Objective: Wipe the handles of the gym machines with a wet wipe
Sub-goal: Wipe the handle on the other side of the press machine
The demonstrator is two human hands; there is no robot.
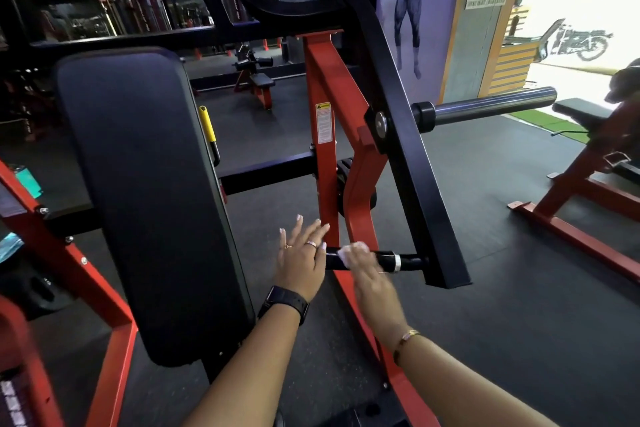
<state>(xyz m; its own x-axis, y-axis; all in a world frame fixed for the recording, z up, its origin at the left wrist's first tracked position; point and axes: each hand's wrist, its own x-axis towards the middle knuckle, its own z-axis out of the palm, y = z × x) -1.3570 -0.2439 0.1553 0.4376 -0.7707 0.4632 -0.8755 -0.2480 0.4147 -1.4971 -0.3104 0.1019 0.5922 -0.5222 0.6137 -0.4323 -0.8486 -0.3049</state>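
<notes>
I'm wiping the handle now.
Right hand is gripping wet wipe on it; left hand is hovering beside, fingers spread, empty.

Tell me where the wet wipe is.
Head view, lower centre: the wet wipe lies under the right hand on the black handle, just right of the left hand.

The left hand is splayed, the right hand apparently curled.
</notes>
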